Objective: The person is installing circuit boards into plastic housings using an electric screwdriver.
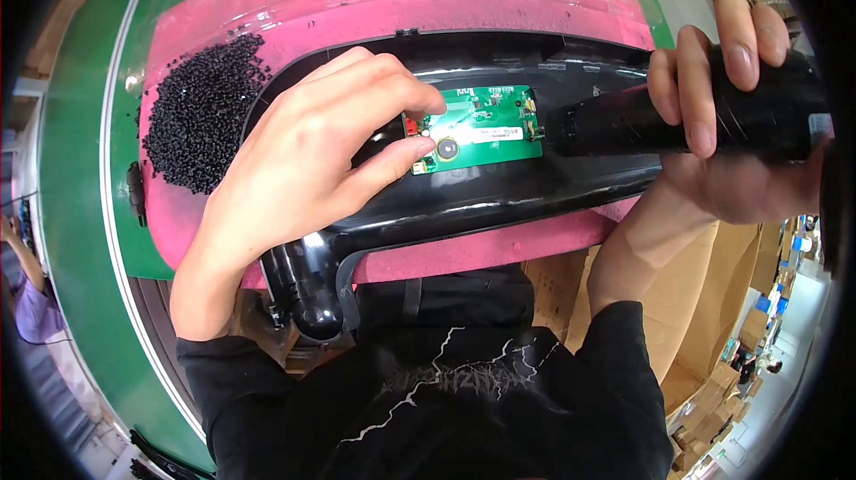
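**Green circuit board (486, 146) seated inside black plastic housing (481, 192); both hands engaged**

The board lies flat in the open housing, near mid-length, component side up. A round dark component (448, 149) and a white label strip (502, 135) are visible on its face. The housing rests on a pink mat (428, 263), its curved tubular end (312, 279) projecting past the near edge.

Left hand (299, 141): thumb and index finger touch the board's left end, set apart, with a red component (411, 127) between them. It cannot be determined whether they pinch the board or only rest on it.

Right hand (698, 97): firmly grasping a tapered black handheld tool (606, 122), 4 fingers wrapped over the top. The tool lies roughly level, its narrow end just beside the board's right edge; contact cannot be confirmed.

A heap of small black screw-like pieces (196, 119) sits on the mat left of the housing. The mat lies over a green tabletop (76, 168). Cardboard (691, 311) stands beyond the right forearm.
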A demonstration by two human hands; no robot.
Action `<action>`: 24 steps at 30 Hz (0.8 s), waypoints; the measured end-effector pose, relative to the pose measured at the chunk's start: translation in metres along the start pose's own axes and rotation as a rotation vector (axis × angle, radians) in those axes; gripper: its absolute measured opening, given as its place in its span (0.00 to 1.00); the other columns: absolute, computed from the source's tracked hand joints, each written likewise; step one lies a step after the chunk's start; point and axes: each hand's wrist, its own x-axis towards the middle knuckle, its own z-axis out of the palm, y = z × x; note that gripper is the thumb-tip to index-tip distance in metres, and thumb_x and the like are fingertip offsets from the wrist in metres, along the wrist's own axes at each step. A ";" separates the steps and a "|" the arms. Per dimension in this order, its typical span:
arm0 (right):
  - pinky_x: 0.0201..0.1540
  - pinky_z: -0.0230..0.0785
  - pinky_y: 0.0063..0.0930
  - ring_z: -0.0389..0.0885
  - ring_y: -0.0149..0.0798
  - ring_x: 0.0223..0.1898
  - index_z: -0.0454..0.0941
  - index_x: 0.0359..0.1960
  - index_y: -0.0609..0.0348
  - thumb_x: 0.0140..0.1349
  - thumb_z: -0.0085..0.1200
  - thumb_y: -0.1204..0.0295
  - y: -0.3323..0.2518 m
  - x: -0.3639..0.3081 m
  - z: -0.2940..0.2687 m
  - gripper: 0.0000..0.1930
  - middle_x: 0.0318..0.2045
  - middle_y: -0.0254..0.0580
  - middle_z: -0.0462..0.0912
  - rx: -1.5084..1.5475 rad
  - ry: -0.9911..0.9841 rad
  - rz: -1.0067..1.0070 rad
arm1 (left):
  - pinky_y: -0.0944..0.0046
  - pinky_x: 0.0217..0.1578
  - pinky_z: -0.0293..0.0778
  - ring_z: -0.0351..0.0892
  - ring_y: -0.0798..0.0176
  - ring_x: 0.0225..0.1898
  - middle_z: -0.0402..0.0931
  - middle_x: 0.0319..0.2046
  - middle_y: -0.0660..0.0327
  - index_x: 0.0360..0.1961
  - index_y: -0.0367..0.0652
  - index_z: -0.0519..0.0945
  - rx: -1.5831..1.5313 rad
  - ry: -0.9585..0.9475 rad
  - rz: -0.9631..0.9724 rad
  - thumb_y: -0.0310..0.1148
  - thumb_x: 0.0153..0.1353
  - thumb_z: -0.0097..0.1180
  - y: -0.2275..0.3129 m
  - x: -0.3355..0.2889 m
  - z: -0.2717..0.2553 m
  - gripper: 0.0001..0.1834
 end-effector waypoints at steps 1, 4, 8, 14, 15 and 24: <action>0.30 0.60 0.23 0.72 0.25 0.20 0.67 0.47 0.56 0.45 0.67 0.49 0.002 -0.001 0.004 0.34 0.33 0.28 0.71 -0.010 -0.017 0.007 | 0.58 0.41 0.74 0.78 0.53 0.38 0.78 0.34 0.55 0.40 0.36 0.79 0.005 -0.014 0.002 0.22 0.50 0.63 0.000 0.000 0.000 0.14; 0.29 0.60 0.23 0.72 0.26 0.20 0.67 0.48 0.56 0.44 0.66 0.46 0.002 -0.002 0.002 0.36 0.34 0.29 0.71 -0.041 -0.071 0.031 | 0.58 0.41 0.74 0.78 0.53 0.38 0.78 0.34 0.55 0.40 0.36 0.79 0.022 -0.040 0.006 0.23 0.50 0.63 0.000 0.000 0.000 0.14; 0.28 0.60 0.23 0.72 0.26 0.19 0.67 0.49 0.57 0.44 0.66 0.44 -0.002 -0.003 -0.012 0.38 0.35 0.30 0.71 -0.069 -0.155 0.070 | 0.59 0.41 0.74 0.77 0.53 0.38 0.77 0.34 0.55 0.40 0.37 0.79 0.054 -0.069 -0.007 0.23 0.50 0.63 -0.001 -0.004 -0.001 0.14; 0.30 0.62 0.26 0.74 0.29 0.22 0.67 0.51 0.56 0.44 0.65 0.39 0.005 0.025 -0.002 0.42 0.33 0.32 0.73 -0.152 -0.547 0.236 | 0.58 0.41 0.74 0.77 0.53 0.38 0.77 0.34 0.56 0.39 0.37 0.79 0.063 -0.060 -0.004 0.24 0.51 0.63 0.001 -0.006 -0.001 0.12; 0.29 0.63 0.24 0.74 0.29 0.21 0.66 0.50 0.56 0.45 0.63 0.35 0.009 0.024 0.003 0.42 0.29 0.33 0.74 -0.213 -0.569 0.175 | 0.58 0.41 0.74 0.77 0.53 0.38 0.77 0.34 0.56 0.39 0.37 0.79 0.067 -0.058 -0.003 0.24 0.51 0.63 0.002 -0.006 -0.002 0.12; 0.28 0.56 0.20 0.65 0.24 0.19 0.68 0.47 0.58 0.49 0.59 0.35 0.027 0.003 0.015 0.39 0.24 0.28 0.69 -0.068 0.006 0.114 | 0.61 0.40 0.73 0.78 0.54 0.37 0.78 0.33 0.55 0.35 0.34 0.80 0.128 0.194 0.072 0.20 0.51 0.60 0.001 -0.007 -0.018 0.09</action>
